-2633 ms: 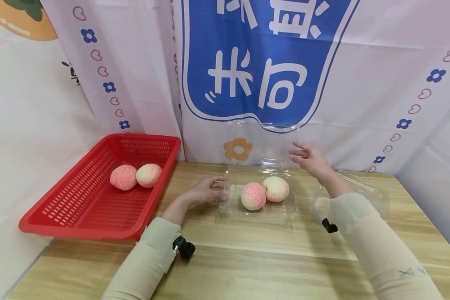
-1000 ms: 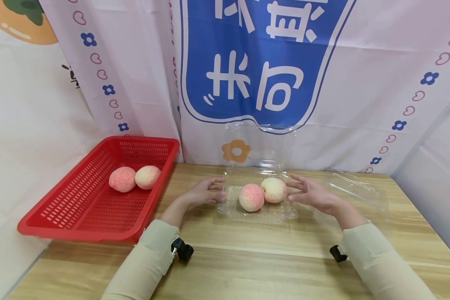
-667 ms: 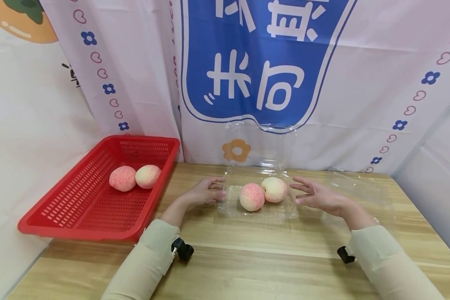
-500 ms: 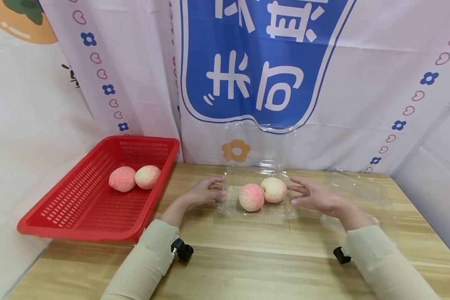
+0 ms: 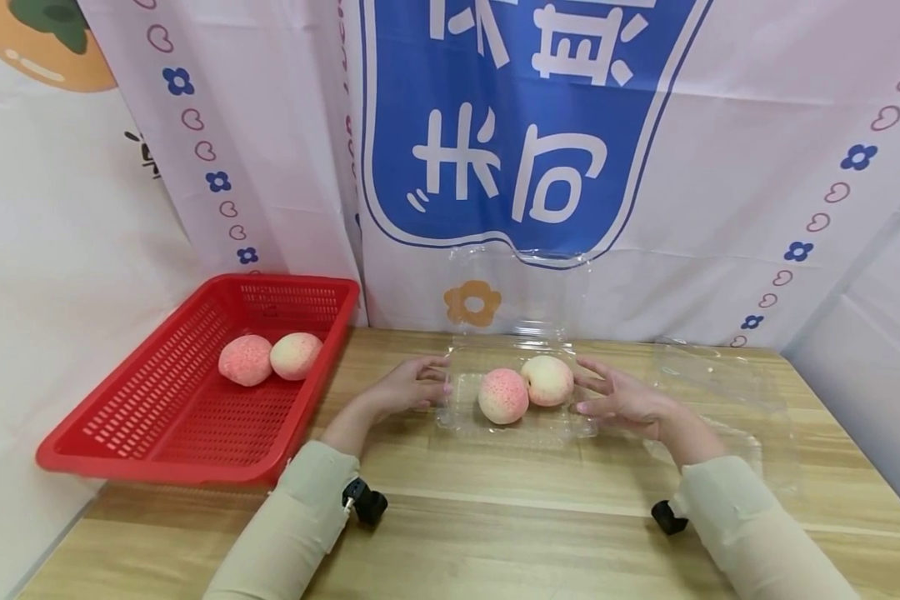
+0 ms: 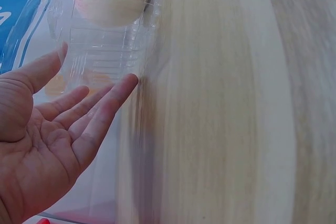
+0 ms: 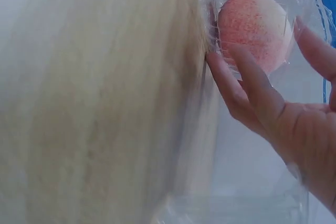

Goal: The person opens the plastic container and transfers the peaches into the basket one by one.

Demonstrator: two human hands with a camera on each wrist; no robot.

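A clear plastic clamshell box (image 5: 465,421) stands open on the wooden table, its lid raised toward the backdrop. Inside sit two peaches: a pinker one (image 5: 504,397) at the front left and a paler one (image 5: 549,381) touching it at the right. My left hand (image 5: 408,385) is at the box's left side, fingers loosely extended with the tips right at the wall. On the opposite side, my right hand (image 5: 622,400) has its relaxed fingers at the right wall, close by the paler peach. In the right wrist view its fingertips overlap a peach (image 7: 254,30) behind the plastic.
At the left stands a red perforated basket (image 5: 150,467) holding a pink peach (image 5: 245,360) and a paler peach (image 5: 296,356). More clear plastic packaging (image 5: 712,371) lies at the right, partly behind my right forearm. A printed cloth (image 5: 682,208) hangs along the table's back edge.
My right hand has come down from beside the raised lid to the box's right wall, moving slightly left in the last half second. My left hand and the peaches have stayed put.
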